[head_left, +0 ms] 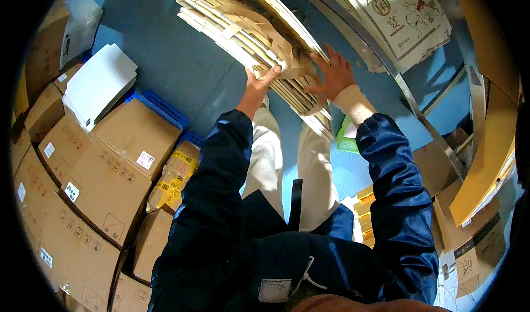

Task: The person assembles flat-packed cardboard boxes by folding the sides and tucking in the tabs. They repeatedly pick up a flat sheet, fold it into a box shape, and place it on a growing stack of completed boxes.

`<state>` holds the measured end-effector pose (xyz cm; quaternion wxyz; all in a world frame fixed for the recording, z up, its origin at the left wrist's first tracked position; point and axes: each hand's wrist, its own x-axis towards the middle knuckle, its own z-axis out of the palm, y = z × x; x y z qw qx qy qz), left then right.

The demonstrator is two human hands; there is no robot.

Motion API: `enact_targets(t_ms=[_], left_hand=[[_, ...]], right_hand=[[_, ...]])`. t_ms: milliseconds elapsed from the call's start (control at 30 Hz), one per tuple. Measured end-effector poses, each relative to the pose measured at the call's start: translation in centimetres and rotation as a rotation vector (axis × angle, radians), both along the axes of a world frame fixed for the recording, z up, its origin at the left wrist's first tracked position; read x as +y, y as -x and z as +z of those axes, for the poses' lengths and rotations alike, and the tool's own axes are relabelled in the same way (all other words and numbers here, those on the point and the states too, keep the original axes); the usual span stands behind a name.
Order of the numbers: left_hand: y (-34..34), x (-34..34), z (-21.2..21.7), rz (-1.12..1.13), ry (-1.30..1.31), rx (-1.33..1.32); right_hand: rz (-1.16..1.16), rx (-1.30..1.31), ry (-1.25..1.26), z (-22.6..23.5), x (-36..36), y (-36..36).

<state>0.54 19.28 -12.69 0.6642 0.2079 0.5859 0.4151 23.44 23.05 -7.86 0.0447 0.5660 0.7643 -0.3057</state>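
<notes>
A thick bundle of flat cardboard sheets point(243, 33), bound with brown tape, stands tilted on edge in front of me at the top of the head view. My left hand point(260, 88) is closed on its near left side, thumb over the sheet edges and the other fingers hidden below. On the right, my right hand point(334, 75) grips the same bundle by its outer sheets. Its fingers are spread along the top edge, with the thumb on the near side. The bundle's far end runs out of view.
Large brown cartons point(105, 185) are piled at my left, with a stack of white sheets point(102, 83) and blue crates point(160, 110) beside them. To the right stand a metal rack point(411, 96), printed boards point(400, 19) and yellow-orange board point(488, 168). A green basket point(346, 138) sits by my leg.
</notes>
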Motion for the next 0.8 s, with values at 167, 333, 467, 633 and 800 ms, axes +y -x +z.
enact_targets(t_ms=[167,333,467,633,800], left_hand=[[0.6,0.0,1.0,-0.065,0.18,0.023],[0.8,-0.3,1.3,-0.104,0.196,0.04],[1.7,-1.0,0.0,-0.075,0.196,0.046],[0.9,-0.4,0.6,-0.055,0.134,0.02],[0.9,-0.6,-0.5,-0.066,0.127,0.113]], right_hand=[[0.006,-0.075,0.05,0.9,1.4,-0.7],[-0.117,0.315,0.04,-2.6,1.2,-3.7],[-0.239,0.539,0.049,-2.1,0.9,-2.9],[-0.229,0.51,-0.123,-2.9,-0.2,-3.0],[-0.039,0.135,-0.067,-0.6,-1.8,-1.5]])
